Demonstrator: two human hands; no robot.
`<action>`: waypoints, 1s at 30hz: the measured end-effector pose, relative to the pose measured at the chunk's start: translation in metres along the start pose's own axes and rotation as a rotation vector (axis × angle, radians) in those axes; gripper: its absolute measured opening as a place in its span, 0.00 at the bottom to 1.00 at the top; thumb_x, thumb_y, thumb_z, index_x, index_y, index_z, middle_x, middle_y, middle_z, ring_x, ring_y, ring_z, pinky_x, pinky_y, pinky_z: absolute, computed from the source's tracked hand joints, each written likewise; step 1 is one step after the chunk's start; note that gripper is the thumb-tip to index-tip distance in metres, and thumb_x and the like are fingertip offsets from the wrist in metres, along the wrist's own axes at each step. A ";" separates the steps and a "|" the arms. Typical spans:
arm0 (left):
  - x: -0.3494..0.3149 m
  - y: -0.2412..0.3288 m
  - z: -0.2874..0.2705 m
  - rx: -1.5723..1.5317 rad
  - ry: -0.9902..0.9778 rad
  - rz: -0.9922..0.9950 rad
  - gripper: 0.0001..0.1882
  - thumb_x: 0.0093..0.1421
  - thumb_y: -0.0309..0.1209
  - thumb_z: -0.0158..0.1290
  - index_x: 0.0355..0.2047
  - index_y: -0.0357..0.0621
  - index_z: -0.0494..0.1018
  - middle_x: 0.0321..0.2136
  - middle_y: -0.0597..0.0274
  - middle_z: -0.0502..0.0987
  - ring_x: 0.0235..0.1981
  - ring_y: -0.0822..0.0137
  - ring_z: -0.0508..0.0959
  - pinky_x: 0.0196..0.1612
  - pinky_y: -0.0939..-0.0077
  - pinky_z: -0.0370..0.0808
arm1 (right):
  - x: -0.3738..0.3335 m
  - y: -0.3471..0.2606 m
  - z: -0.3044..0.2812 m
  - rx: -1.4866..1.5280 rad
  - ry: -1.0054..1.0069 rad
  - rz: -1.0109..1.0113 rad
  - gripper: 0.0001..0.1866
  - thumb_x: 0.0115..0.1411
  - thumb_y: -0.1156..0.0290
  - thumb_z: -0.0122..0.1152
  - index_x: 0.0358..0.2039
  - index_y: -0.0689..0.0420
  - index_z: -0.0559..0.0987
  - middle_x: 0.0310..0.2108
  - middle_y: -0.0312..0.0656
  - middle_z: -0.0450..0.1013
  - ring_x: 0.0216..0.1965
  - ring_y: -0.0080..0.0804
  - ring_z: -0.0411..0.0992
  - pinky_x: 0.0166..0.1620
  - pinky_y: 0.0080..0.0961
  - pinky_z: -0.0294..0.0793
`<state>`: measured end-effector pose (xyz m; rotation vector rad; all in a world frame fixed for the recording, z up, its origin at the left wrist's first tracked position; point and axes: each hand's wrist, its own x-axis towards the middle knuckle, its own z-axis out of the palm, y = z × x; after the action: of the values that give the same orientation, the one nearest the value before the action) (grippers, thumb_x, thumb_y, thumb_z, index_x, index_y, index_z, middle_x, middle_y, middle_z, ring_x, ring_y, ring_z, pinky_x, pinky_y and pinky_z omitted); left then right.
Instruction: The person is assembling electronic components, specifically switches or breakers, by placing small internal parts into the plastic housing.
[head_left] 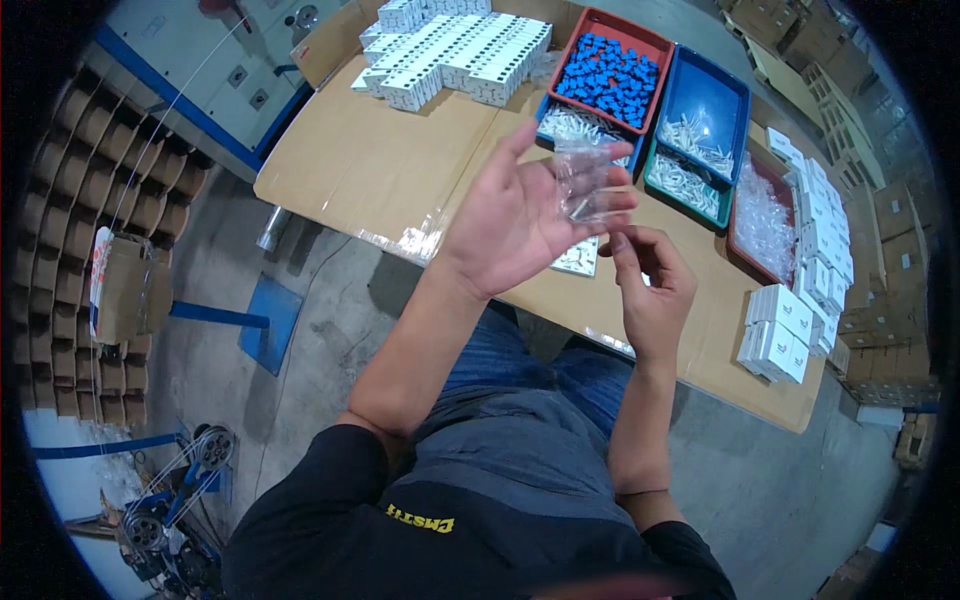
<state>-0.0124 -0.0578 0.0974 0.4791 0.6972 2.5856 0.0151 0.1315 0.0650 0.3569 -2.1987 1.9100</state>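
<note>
My left hand (pixel 515 215) is turned palm up over the table, its fingers stretched out. Across those fingers lies a small clear plastic bag (pixel 577 172), with a little dark metallic piece (pixel 580 208) showing at its lower end. Just right of the left fingertips is my right hand (pixel 655 285), its thumb and fingers curled together; whatever they may pinch is too small to make out. Partly covered by my hands, a white flat piece with dark marks (pixel 577 262) rests on the table below.
Stacked white boxes with dark marks (pixel 460 60) stand at the far left of the cardboard-covered table (pixel 345 170). A red tray (pixel 668 45) holds blue parts. Blue (pixel 745 95) and green (pixel 722 215) trays hold white pieces. Clear bags fill another tray (pixel 765 215); white boxes (pixel 778 335) line the right.
</note>
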 end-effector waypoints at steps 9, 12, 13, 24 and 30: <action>0.002 0.003 0.017 -0.038 -0.109 0.159 0.39 0.75 0.55 0.30 0.71 0.34 0.51 0.55 0.55 0.75 0.66 0.48 0.66 0.72 0.45 0.56 | 0.002 0.008 0.001 0.025 -0.021 0.009 0.05 0.66 0.75 0.63 0.39 0.63 0.82 0.30 0.38 0.81 0.32 0.19 0.78 0.36 0.16 0.74; 0.002 -0.004 0.012 -0.083 -0.171 0.167 0.38 0.74 0.56 0.31 0.71 0.36 0.53 0.56 0.57 0.74 0.67 0.48 0.65 0.73 0.46 0.54 | -0.002 0.011 0.000 0.022 -0.033 0.012 0.05 0.66 0.75 0.63 0.39 0.64 0.81 0.31 0.39 0.81 0.33 0.20 0.79 0.37 0.16 0.75; 0.002 -0.005 0.012 -0.098 -0.168 0.165 0.38 0.74 0.56 0.32 0.70 0.37 0.54 0.56 0.58 0.75 0.67 0.48 0.65 0.73 0.46 0.54 | -0.003 0.011 0.000 0.022 -0.033 0.015 0.05 0.66 0.75 0.63 0.39 0.64 0.81 0.31 0.39 0.81 0.33 0.20 0.79 0.37 0.16 0.75; -0.011 -0.072 -0.173 -0.178 0.126 -0.065 0.36 0.70 0.57 0.45 0.65 0.39 0.63 0.44 0.64 0.78 0.47 0.61 0.78 0.66 0.54 0.66 | 0.016 0.058 -0.007 -0.050 -0.012 0.166 0.07 0.66 0.72 0.64 0.38 0.62 0.83 0.28 0.34 0.81 0.28 0.13 0.72 0.32 0.15 0.69; -0.033 -0.109 -0.251 -0.420 0.225 -0.162 0.33 0.70 0.53 0.48 0.62 0.39 0.67 0.40 0.64 0.80 0.39 0.66 0.78 0.52 0.63 0.75 | 0.060 0.140 -0.010 -0.264 -0.093 0.180 0.11 0.65 0.68 0.63 0.41 0.64 0.82 0.32 0.44 0.81 0.32 0.28 0.79 0.39 0.24 0.76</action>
<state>-0.0581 -0.0865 -0.1732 -0.0006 0.2317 2.5535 -0.0857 0.1571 -0.0470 0.2131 -2.5841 1.6827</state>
